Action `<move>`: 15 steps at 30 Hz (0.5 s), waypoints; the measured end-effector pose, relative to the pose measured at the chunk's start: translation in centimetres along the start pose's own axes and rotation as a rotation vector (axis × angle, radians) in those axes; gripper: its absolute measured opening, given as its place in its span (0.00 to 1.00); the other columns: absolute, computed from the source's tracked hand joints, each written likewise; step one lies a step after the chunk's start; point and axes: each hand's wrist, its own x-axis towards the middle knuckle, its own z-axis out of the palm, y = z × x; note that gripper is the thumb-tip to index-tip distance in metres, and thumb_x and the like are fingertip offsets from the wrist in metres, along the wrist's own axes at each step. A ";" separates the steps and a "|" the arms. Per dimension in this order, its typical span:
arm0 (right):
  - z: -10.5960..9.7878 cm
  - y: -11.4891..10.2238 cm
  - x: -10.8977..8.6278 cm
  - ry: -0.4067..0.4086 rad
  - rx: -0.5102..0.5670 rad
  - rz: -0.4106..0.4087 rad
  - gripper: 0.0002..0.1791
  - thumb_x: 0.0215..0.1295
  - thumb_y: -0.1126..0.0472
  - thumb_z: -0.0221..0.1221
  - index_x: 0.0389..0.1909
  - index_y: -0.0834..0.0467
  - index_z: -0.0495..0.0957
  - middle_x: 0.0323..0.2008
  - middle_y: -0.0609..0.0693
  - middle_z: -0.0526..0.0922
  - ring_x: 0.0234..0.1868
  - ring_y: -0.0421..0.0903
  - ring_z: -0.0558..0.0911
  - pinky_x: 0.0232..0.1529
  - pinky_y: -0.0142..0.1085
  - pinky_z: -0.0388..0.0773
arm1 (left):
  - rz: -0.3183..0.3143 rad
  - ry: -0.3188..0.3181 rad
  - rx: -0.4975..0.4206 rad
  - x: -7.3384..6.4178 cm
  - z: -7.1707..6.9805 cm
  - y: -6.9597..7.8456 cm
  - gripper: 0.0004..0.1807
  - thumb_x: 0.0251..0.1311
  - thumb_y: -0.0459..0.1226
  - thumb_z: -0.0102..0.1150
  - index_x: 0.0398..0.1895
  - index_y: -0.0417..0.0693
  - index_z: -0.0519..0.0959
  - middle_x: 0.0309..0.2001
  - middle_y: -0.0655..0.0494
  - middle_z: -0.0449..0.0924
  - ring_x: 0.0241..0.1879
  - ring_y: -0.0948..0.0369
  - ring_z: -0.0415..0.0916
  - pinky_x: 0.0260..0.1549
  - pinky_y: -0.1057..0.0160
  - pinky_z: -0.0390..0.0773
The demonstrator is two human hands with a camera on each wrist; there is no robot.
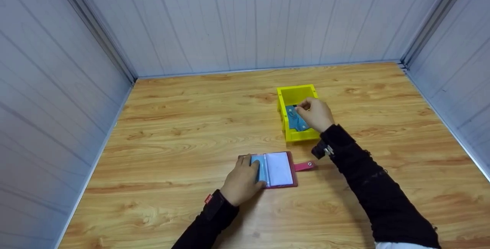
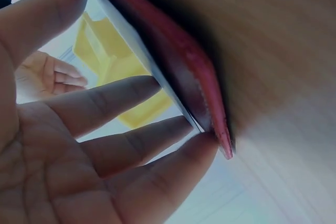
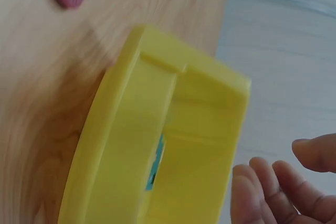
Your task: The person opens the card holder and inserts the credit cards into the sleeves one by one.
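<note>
A red card holder (image 1: 294,178) lies spread on the table, its pink snap strap (image 1: 304,166) pointing right. A pale blue card or sleeve (image 1: 262,170) shows on its left side and a white one (image 1: 279,168) on its right. My left hand (image 1: 240,184) rests on the left side; in the left wrist view its extended fingertips touch the sleeve edge. Over the yellow bin (image 1: 302,136) hovers my right hand (image 1: 317,115), fingers bent. In the right wrist view its thumb stands apart from the fingers, with nothing visible between them. Several blue-grey cards (image 1: 294,119) lie inside the bin.
The wood-grain table (image 1: 183,126) is bordered by white panel walls (image 1: 229,23) at the back and both sides. The bin stands behind and to the right of the card holder. A small dark camera (image 1: 319,150) hangs under the right wrist.
</note>
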 end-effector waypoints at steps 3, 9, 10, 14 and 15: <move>0.4 0.4 1.0 -0.005 -0.055 0.045 0.18 0.71 0.53 0.54 0.51 0.63 0.78 0.49 0.61 0.82 0.47 0.55 0.79 0.50 0.46 0.75 | -0.005 -0.016 -0.002 0.0 0.0 0.0 0.33 0.57 0.47 0.67 0.61 0.35 0.74 0.67 0.30 0.64 0.67 0.38 0.63 0.58 0.46 0.75; 1.4 1.0 2.6 -0.071 -0.179 0.113 0.25 0.70 0.53 0.55 0.60 0.66 0.74 0.56 0.62 0.79 0.52 0.56 0.78 0.58 0.49 0.75 | 0.012 -0.015 0.007 0.0 -0.1 -0.2 0.32 0.57 0.46 0.67 0.61 0.35 0.74 0.67 0.29 0.65 0.67 0.37 0.63 0.59 0.46 0.75; 1.6 1.1 2.8 -0.081 -0.209 0.110 0.26 0.69 0.54 0.56 0.61 0.67 0.73 0.56 0.63 0.79 0.51 0.55 0.78 0.57 0.49 0.75 | 0.014 -0.016 0.007 0.0 -0.2 -0.2 0.33 0.57 0.46 0.67 0.61 0.35 0.74 0.67 0.29 0.65 0.67 0.37 0.63 0.60 0.46 0.74; 2.4 1.5 3.2 -0.108 -0.325 0.092 0.24 0.67 0.55 0.58 0.54 0.70 0.76 0.49 0.64 0.82 0.42 0.53 0.78 0.49 0.45 0.77 | 0.016 -0.025 0.005 0.1 -0.2 -0.2 0.33 0.58 0.46 0.66 0.62 0.34 0.73 0.67 0.29 0.65 0.68 0.36 0.63 0.63 0.46 0.71; 2.6 1.6 3.3 -0.115 -0.347 0.097 0.22 0.66 0.55 0.59 0.51 0.70 0.77 0.45 0.62 0.82 0.39 0.52 0.77 0.46 0.43 0.77 | 0.014 -0.027 0.007 0.1 -0.3 -0.2 0.33 0.58 0.46 0.66 0.62 0.34 0.73 0.67 0.29 0.65 0.67 0.36 0.63 0.63 0.46 0.70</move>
